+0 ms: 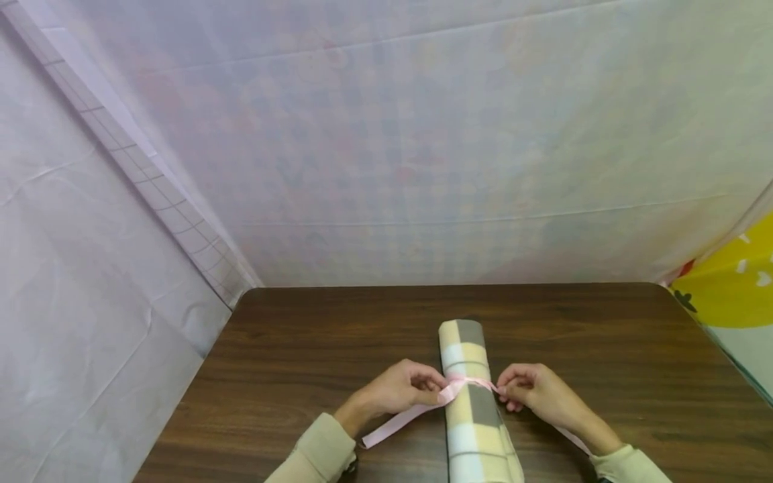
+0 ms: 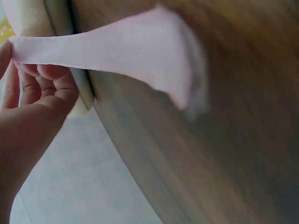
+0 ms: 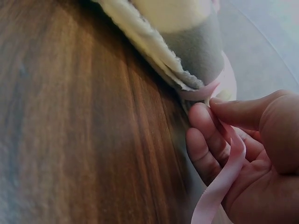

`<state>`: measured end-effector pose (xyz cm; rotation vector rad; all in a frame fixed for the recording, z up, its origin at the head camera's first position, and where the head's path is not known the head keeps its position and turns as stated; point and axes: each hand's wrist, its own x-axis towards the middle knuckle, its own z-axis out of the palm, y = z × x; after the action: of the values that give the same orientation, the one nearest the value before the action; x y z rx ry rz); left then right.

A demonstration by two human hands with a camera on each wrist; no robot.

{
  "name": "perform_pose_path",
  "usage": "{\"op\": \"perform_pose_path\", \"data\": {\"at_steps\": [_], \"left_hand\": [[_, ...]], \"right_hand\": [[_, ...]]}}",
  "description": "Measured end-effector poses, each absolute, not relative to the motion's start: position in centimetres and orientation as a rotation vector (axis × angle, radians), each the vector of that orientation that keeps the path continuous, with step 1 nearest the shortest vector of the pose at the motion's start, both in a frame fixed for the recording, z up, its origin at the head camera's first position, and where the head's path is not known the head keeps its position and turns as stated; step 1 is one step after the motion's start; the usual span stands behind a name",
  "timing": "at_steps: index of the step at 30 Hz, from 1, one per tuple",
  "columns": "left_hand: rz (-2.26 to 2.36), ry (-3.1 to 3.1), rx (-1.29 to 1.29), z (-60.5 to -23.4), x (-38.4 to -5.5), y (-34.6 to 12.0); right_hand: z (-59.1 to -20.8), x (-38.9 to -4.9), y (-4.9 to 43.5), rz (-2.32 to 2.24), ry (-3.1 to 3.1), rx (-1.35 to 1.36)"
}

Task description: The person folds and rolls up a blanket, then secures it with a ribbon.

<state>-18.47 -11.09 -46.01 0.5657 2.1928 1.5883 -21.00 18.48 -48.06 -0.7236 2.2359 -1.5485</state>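
Note:
A rolled checked cloth (image 1: 470,436) in yellow, white and grey stands lengthwise on the table. Around its middle runs a pink ribbon (image 1: 403,420), crossed on top. On the left side of the roll, my left hand (image 1: 395,389) pinches one ribbon end between thumb and fingers; its tail (image 2: 126,46) hangs past the hand in the left wrist view. My right hand (image 1: 543,396) pinches the other end close to the roll's right side. In the right wrist view that ribbon (image 3: 224,182) trails down across the palm, and the roll's fuzzy edge (image 3: 154,46) shows.
The dark wooden table (image 1: 302,342) reaches back to a pale patterned curtain (image 1: 386,147). White sheeting (image 1: 90,302) hangs along the left side. A yellow printed cloth (image 1: 731,288) is beyond the table's right edge.

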Motion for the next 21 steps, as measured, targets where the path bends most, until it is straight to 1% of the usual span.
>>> {"op": "perform_pose_path", "data": {"at_steps": [5,10,21], "left_hand": [[1.701,2.133,0.594,-46.0,-18.7,-10.1],[1.655,2.24,0.62,-45.7,-18.7,-9.2],[1.712,2.385,0.55,-46.0,-19.2,-7.8]], "right_hand": [[-48.2,-21.1,18.4,-1.551,2.23,-0.735],[-48.2,-21.0,18.4,-1.551,2.234,-0.742],[-48.1,-21.0,18.3,-1.552,2.225,-0.728]]}}
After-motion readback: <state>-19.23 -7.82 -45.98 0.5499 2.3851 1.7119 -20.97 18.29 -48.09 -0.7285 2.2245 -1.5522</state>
